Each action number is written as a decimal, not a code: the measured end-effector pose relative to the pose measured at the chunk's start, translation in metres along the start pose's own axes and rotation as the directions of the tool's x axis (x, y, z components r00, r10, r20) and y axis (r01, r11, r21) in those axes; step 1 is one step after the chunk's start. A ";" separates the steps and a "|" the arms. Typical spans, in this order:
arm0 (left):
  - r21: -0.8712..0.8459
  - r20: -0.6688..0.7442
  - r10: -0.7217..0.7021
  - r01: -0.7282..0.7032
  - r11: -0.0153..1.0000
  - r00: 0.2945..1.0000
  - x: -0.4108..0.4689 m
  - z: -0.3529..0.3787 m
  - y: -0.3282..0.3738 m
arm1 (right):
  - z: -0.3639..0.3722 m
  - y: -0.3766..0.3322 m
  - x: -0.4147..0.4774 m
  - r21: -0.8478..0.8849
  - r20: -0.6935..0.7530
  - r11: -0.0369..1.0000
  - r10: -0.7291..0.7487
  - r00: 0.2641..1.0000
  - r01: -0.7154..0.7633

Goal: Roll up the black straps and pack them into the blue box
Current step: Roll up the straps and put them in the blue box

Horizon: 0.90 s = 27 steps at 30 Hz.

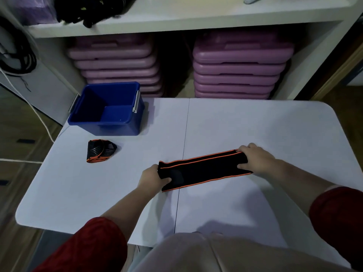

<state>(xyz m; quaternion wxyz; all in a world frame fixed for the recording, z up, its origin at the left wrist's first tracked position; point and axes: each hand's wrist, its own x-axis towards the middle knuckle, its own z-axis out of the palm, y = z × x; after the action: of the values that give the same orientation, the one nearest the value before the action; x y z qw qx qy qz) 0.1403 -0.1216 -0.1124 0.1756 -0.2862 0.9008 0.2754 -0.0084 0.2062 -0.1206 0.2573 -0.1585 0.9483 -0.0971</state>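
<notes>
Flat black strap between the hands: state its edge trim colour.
Orange, along the black strap's long edges; head view.

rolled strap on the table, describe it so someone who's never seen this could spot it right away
Start at the white table and find the blue box at its far left corner. Just in front of the box lies the rolled strap, a small black bundle with orange edging. Unlike the other strap, stretched flat between both hands, it is coiled and untouched.

Blurred dark gear (88, 10) on the shelf (196, 18) defies identification.
</notes>
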 end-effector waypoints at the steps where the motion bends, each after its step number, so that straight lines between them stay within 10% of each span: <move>1: 0.032 -0.009 0.021 -0.020 0.999 1.000 0.001 0.000 0.002 | 0.000 0.000 0.000 0.017 0.006 1.000 0.000 1.000 0.000; 14: 0.090 -0.067 -0.014 0.020 0.996 0.998 0.085 -0.035 0.039 | -0.011 -0.002 0.024 0.279 -0.112 0.960 0.023 0.993 0.010; 23: -0.315 -0.121 -0.289 0.239 0.918 0.950 0.081 -0.028 0.037 | -0.065 -0.042 0.062 0.429 -0.382 0.901 0.250 0.889 -0.069; 27: -0.212 0.045 -0.104 0.111 0.971 0.994 0.048 -0.005 0.047 | -0.051 -0.057 0.057 0.510 -0.327 0.853 0.311 0.892 -0.111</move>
<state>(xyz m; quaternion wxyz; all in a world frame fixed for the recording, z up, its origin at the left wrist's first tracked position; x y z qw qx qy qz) 0.0736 -0.1122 -0.1127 0.1737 -0.3470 0.8460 0.3656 -0.0669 0.1386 -0.0884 0.0995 0.0404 0.9382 -0.3289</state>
